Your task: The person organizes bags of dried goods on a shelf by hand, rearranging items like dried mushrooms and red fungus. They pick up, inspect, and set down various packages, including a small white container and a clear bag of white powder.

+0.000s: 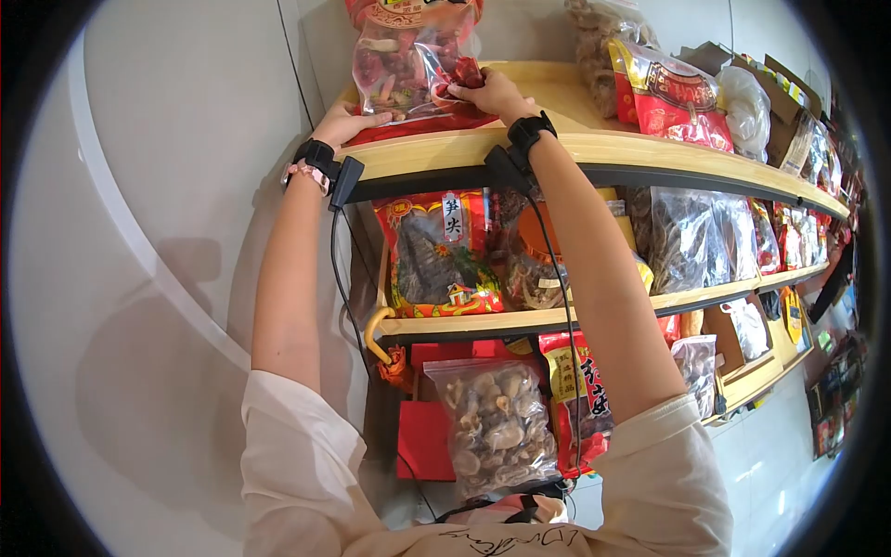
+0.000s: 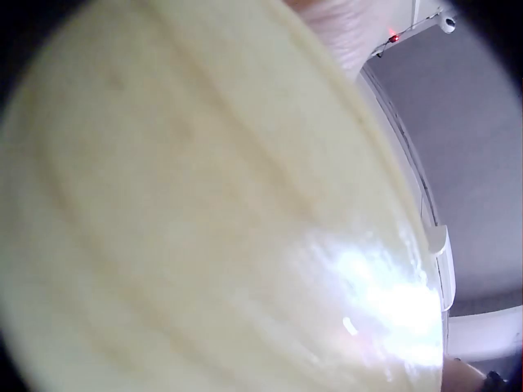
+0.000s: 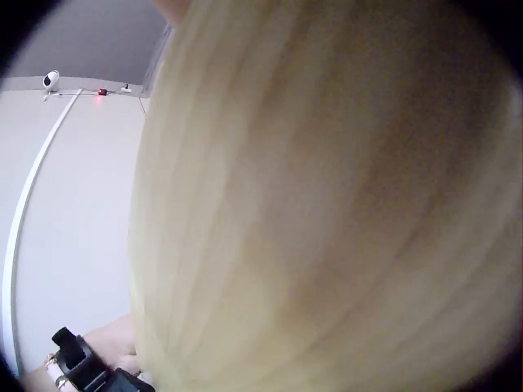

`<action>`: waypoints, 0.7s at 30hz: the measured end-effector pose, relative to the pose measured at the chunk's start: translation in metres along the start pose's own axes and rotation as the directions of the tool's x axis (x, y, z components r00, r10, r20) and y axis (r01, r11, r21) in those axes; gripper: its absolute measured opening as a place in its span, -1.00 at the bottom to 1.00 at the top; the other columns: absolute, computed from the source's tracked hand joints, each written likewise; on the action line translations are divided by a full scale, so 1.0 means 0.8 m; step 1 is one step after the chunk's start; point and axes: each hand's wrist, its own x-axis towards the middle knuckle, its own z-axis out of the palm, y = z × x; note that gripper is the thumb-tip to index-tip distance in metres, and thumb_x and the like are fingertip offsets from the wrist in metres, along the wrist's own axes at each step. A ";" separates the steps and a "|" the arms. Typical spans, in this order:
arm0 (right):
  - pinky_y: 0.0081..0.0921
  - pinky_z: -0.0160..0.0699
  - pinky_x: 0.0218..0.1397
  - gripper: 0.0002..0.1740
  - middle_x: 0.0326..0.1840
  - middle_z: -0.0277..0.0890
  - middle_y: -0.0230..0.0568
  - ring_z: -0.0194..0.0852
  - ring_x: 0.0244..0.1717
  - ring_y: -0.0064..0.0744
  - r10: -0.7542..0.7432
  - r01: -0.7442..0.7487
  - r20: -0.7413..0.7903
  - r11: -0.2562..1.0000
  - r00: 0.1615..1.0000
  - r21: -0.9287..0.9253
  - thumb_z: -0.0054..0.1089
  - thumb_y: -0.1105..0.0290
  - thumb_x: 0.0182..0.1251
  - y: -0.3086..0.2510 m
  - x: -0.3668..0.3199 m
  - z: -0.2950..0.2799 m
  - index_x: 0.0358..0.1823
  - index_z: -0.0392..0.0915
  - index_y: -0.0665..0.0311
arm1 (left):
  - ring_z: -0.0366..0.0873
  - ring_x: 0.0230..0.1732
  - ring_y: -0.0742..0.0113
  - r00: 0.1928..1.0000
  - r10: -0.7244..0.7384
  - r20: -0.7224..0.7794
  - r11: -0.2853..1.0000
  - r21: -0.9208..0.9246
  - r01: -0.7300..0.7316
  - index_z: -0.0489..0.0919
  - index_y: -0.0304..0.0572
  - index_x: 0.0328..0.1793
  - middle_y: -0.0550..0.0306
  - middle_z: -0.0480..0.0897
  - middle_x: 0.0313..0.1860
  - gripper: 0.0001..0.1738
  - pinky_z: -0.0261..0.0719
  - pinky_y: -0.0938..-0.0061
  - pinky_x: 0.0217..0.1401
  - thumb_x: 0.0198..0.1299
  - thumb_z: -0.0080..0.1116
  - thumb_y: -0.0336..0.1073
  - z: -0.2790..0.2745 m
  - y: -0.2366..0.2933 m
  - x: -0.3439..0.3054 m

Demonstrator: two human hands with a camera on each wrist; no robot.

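Observation:
A clear bag of red and pale dried food (image 1: 408, 70) stands at the left end of the top shelf (image 1: 613, 144), over a flat red packet (image 1: 432, 125). My left hand (image 1: 351, 123) holds its lower left corner, thumb along the front and the other fingers partly hidden. On the right side, my right hand (image 1: 498, 96) pinches the bag between thumb and fingers. Blurred pale wood fills most of both wrist views; a bit of the left hand (image 2: 343, 28) shows at the top of the left wrist view.
Right along the top shelf are a red-and-yellow packet (image 1: 682, 97) and a white plastic bag (image 1: 745, 111). Lower shelves hold a red-edged packet (image 1: 432, 255), an orange-lidded jar (image 1: 536, 269) and a bag of dried mushrooms (image 1: 501, 427). A wall (image 1: 186, 111) stands at the left. Cables hang from both wrists.

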 end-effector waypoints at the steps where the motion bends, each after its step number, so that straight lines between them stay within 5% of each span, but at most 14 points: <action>1: -0.17 0.17 0.19 -0.19 -0.02 0.57 -0.16 0.48 0.08 -0.25 0.002 -0.002 -0.001 1.000 1.000 0.001 0.29 -0.29 -0.07 -0.006 -0.006 -0.002 0.07 0.50 0.17 | 0.58 -0.12 0.38 1.000 -0.023 -0.009 0.999 -0.027 0.023 0.41 -0.33 0.15 0.05 0.59 -0.07 -0.43 0.58 0.47 -0.07 0.02 0.38 -0.33 0.002 0.000 -0.001; 4: -0.05 0.06 0.23 -0.21 0.03 0.56 -0.21 0.44 0.13 -0.14 0.005 -0.005 -0.007 1.000 1.000 0.005 0.26 -0.33 -0.08 -0.008 -0.009 -0.002 0.08 0.50 0.07 | 0.57 -0.12 0.37 1.000 -0.002 0.008 1.000 -0.002 0.002 0.41 -0.34 0.15 0.05 0.58 -0.06 -0.41 0.56 0.48 -0.06 -0.01 0.40 -0.36 -0.011 -0.017 0.019; 7: -0.05 0.08 0.22 -0.14 0.01 0.56 -0.15 0.46 0.10 -0.16 0.041 -0.041 -0.026 0.999 0.999 -0.025 0.29 -0.34 -0.13 -0.002 -0.001 0.002 0.06 0.49 0.19 | 0.56 -0.11 0.36 0.992 0.100 0.075 0.994 -0.059 -0.095 0.41 -0.35 0.14 0.05 0.58 -0.08 -0.42 0.53 0.46 -0.01 -0.01 0.39 -0.37 0.013 0.022 -0.031; 9: 0.33 -0.32 0.31 -0.05 0.05 0.53 -0.07 0.41 0.18 -0.06 0.022 -0.025 0.033 0.996 0.999 0.091 0.32 -0.39 -0.29 0.014 0.015 0.009 -0.01 0.49 0.26 | 0.54 -0.07 0.33 0.989 0.138 0.053 0.990 -0.027 -0.137 0.38 -0.38 0.16 0.02 0.57 -0.05 -0.37 0.51 0.45 0.02 -0.03 0.41 -0.35 0.013 0.020 -0.031; 10: 0.33 -0.32 0.31 -0.05 0.05 0.53 -0.07 0.41 0.18 -0.06 0.024 -0.028 0.036 0.995 0.999 0.094 0.32 -0.39 -0.29 0.018 0.021 0.013 -0.01 0.49 0.26 | 0.53 -0.04 0.30 0.983 0.181 0.036 0.983 0.004 -0.181 0.35 -0.42 0.18 -0.01 0.55 -0.02 -0.31 0.49 0.44 0.05 -0.05 0.43 -0.32 0.014 0.019 -0.031; 15: -0.23 0.32 0.15 0.00 0.00 0.54 0.08 0.51 0.04 -0.08 -0.026 0.010 0.094 0.986 0.995 0.167 0.42 -0.35 -0.38 0.023 0.029 0.013 -0.07 0.49 0.41 | 0.49 0.06 0.21 0.982 0.121 -0.142 0.975 0.200 -0.091 0.26 -0.52 0.24 -0.13 0.51 0.06 -0.14 0.41 0.41 0.15 -0.16 0.50 -0.31 0.010 0.015 -0.017; 18: -0.40 0.45 0.01 0.03 -0.05 0.54 0.12 0.54 -0.02 -0.06 -0.106 0.083 0.090 0.969 0.990 0.232 0.46 -0.33 -0.39 0.027 0.035 0.020 -0.06 0.46 0.46 | 0.48 0.09 0.18 0.971 0.096 -0.221 0.975 0.215 -0.047 0.26 -0.57 0.23 -0.19 0.52 0.07 -0.08 0.37 0.39 0.20 -0.24 0.53 -0.33 0.001 0.002 -0.002; 21: -0.35 0.44 0.03 0.02 -0.07 0.54 0.12 0.53 -0.02 -0.05 -0.103 0.100 0.017 0.985 0.995 0.140 0.43 -0.33 -0.34 0.025 0.030 0.022 -0.03 0.44 0.45 | 0.49 0.07 0.17 0.961 0.150 -0.233 0.969 0.226 -0.097 0.24 -0.59 0.22 -0.20 0.51 0.06 -0.04 0.38 0.40 0.20 -0.26 0.56 -0.28 -0.002 -0.005 0.006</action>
